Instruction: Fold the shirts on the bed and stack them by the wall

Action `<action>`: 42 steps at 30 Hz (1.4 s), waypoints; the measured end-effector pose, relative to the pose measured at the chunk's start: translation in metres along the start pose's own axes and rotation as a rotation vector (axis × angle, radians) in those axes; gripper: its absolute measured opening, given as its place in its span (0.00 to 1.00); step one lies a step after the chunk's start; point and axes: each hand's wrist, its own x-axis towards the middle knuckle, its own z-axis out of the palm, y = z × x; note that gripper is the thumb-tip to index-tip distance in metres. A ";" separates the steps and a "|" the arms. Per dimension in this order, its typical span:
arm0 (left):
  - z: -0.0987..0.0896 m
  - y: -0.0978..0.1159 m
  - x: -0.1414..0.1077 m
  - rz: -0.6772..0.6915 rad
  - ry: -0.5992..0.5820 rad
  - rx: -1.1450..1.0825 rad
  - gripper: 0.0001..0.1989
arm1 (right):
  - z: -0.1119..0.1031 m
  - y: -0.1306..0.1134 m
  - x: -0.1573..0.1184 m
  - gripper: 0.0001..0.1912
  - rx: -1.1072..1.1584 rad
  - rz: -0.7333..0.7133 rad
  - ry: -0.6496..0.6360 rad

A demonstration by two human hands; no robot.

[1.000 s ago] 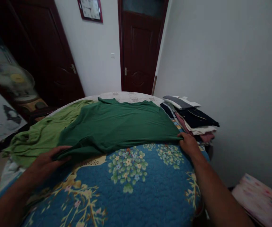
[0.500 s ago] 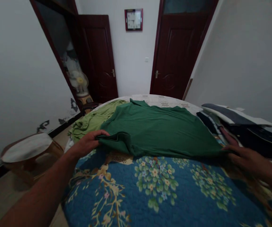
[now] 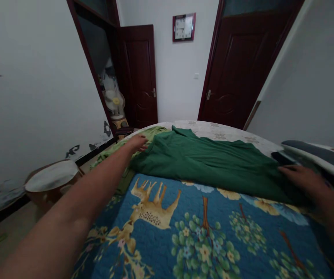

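Note:
A green garment (image 3: pixel 201 159), probably a shirt, lies across the bed with its near part folded over away from me. The near edge now forms a straight fold. My left hand (image 3: pixel 137 143) is at the garment's left side, fingers apart and pointing at its edge, with no cloth visibly gripped. On the other side, my right hand (image 3: pixel 303 178) reaches over the garment's right end, fingers stretched out and somewhat blurred. A light green garment (image 3: pixel 155 131) lies partly under the left side of the green one.
A blue quilt (image 3: pixel 155 248) with deer and flowers covers the near bed; a pale patterned cover (image 3: pixel 221 133) shows beyond. Folded clothes (image 3: pixel 323 157) are stacked at the right. A round-topped stool (image 3: pixel 53 176) stands at left, near the wall.
Both hands have moved away from me, folding the green garment's near edge over. The left hand has let go of the cloth. More quilt shows, and the view has turned left.

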 end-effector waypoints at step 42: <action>-0.076 -0.135 -0.144 0.190 -0.067 0.554 0.27 | -0.053 0.049 -0.192 0.26 0.054 -0.098 0.176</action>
